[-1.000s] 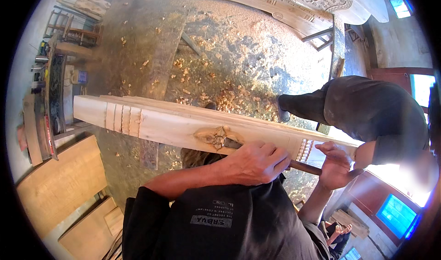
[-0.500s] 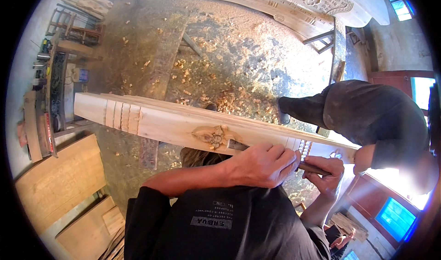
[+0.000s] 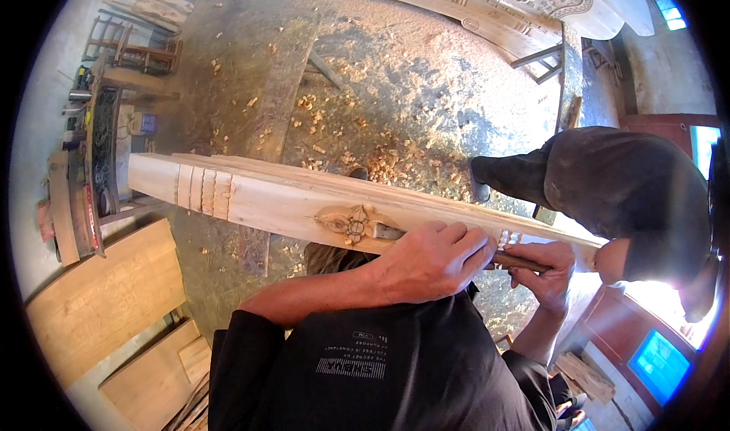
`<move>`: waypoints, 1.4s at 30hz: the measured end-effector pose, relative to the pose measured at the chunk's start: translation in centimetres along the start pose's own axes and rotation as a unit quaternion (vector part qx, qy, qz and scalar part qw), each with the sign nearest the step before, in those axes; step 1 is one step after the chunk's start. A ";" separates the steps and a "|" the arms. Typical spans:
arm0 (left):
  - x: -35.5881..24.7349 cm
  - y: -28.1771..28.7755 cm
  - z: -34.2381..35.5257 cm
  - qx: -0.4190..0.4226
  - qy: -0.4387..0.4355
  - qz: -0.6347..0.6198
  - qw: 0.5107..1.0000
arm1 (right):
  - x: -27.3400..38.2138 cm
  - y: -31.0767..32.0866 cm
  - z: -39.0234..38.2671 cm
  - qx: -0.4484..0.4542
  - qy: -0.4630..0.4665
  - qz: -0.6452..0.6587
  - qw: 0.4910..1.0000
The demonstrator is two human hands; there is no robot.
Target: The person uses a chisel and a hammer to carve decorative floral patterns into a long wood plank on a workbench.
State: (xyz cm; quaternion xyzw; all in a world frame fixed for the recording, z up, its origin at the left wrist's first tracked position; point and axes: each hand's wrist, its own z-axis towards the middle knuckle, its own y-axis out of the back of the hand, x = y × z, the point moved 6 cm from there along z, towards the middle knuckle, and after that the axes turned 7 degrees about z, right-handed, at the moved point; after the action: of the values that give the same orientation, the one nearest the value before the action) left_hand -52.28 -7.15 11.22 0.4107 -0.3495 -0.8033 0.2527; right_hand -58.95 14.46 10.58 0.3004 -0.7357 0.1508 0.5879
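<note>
A long pale wooden beam [image 3: 274, 214] lies across in front of me, with a flower relief [image 3: 354, 224] carved in its near face. Both my hands are closed on a carving chisel [image 3: 388, 232] held almost along the beam. My left hand [image 3: 437, 262] wraps round it close to the blade, its underside near the wood. Farther right, my right hand [image 3: 544, 271] grips the brown handle. The flat metal blade meets the wood at the flower's right side. My fingers hide the middle of the chisel.
Another person in dark clothes [image 3: 608, 176] bends over the beam's right end. Wood shavings [image 3: 384, 165] litter the floor beyond. A larger carved timber [image 3: 426, 1] rests on supports at the back. Tools crowd a bench [image 3: 106, 142] at left; boards [image 3: 106, 302] lean below it.
The chisel blade has moved left, closer to the flower's centre, and both hands have shifted with it. The whole view has swung slightly.
</note>
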 end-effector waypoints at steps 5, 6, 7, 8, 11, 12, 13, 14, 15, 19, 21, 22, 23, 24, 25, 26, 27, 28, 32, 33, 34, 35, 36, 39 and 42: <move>0.4 0.0 0.2 0.016 0.036 -0.034 0.999 | -0.1 0.2 0.5 -0.003 -0.012 0.038 0.999; 0.4 0.0 0.3 0.013 0.042 -0.037 0.998 | -0.1 0.4 0.6 -0.018 -0.020 0.030 0.999; 0.5 0.0 0.3 0.011 0.047 -0.039 0.998 | 0.0 0.3 0.8 -0.005 -0.020 0.029 0.999; 0.6 0.0 0.4 0.011 0.053 -0.042 0.998 | 0.0 0.3 1.0 -0.003 -0.030 0.019 0.999; 0.7 -0.1 0.4 0.016 0.055 -0.050 0.997 | 1.5 0.5 2.1 0.013 0.081 -0.044 0.996; 0.7 -0.1 0.4 0.013 0.054 -0.049 0.997 | 2.1 0.4 2.4 0.032 0.146 -0.081 0.985; 0.7 0.0 0.4 0.012 0.056 -0.047 0.997 | 2.2 1.0 2.8 -0.005 0.162 -0.007 0.987; 0.7 0.0 0.4 0.011 0.057 -0.046 0.997 | 2.1 1.6 3.2 -0.030 0.181 0.056 0.981; 0.7 0.0 0.4 0.017 0.058 -0.045 0.997 | 2.0 2.4 3.2 -0.086 0.211 0.146 0.963; 0.8 0.1 0.4 0.025 0.068 -0.051 0.996 | 1.0 1.3 3.7 -0.022 0.210 0.131 0.969; 0.8 0.2 0.4 0.011 0.075 -0.057 0.996 | 0.9 2.2 3.6 -0.057 0.226 0.193 0.953; 0.9 0.3 0.5 -0.004 0.072 -0.058 0.996 | 0.9 2.6 3.7 -0.061 0.235 0.226 0.943; 0.9 0.4 0.5 -0.018 0.072 -0.057 0.996 | 0.8 3.1 3.7 -0.082 0.233 0.247 0.937; 1.0 0.5 0.4 -0.019 0.073 -0.053 0.996 | 0.7 3.5 3.9 -0.095 0.236 0.277 0.927; 0.9 0.5 0.3 -0.017 0.075 -0.052 0.996 | 0.6 4.2 3.8 -0.123 0.248 0.336 0.900; 0.8 0.5 0.4 -0.014 0.071 -0.052 0.996 | 0.2 2.8 4.4 -0.055 0.230 0.277 0.931; 1.0 0.4 0.4 0.001 0.075 -0.050 0.996 | 0.2 1.4 4.6 0.042 0.214 0.184 0.958; 1.1 0.3 0.4 0.014 0.081 -0.048 0.995 | -0.3 2.1 4.8 -0.003 0.216 0.238 0.947; 1.1 0.5 0.5 0.006 0.097 -0.043 0.994 | -1.6 3.7 5.4 -0.061 0.211 0.301 0.928; 1.1 0.6 0.5 -0.006 0.098 -0.041 0.994 | -1.5 3.7 5.7 -0.038 0.217 0.277 0.935; 1.1 0.7 0.5 -0.012 0.099 -0.044 0.994 | -1.4 4.0 5.7 -0.041 0.223 0.281 0.932; 1.1 0.6 0.5 -0.011 0.098 -0.049 0.994 | -1.1 4.0 5.9 -0.017 0.229 0.261 0.938; 1.2 0.8 0.6 -0.019 0.097 -0.048 0.994 | -0.9 3.1 6.3 0.071 0.195 0.233 0.950; 1.4 0.9 0.6 -0.035 0.105 -0.038 0.993 | -0.1 4.4 6.9 0.003 0.171 0.245 0.954; 1.5 0.9 0.7 -0.050 0.112 -0.025 0.992 | 1.1 5.8 6.9 -0.053 0.242 0.378 0.892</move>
State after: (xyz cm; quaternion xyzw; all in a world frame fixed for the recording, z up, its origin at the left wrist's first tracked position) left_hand -53.59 -8.53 11.47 0.4932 -0.2683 -0.7748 0.2906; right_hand -68.00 14.69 10.61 -0.0782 -0.6354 0.3904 0.6616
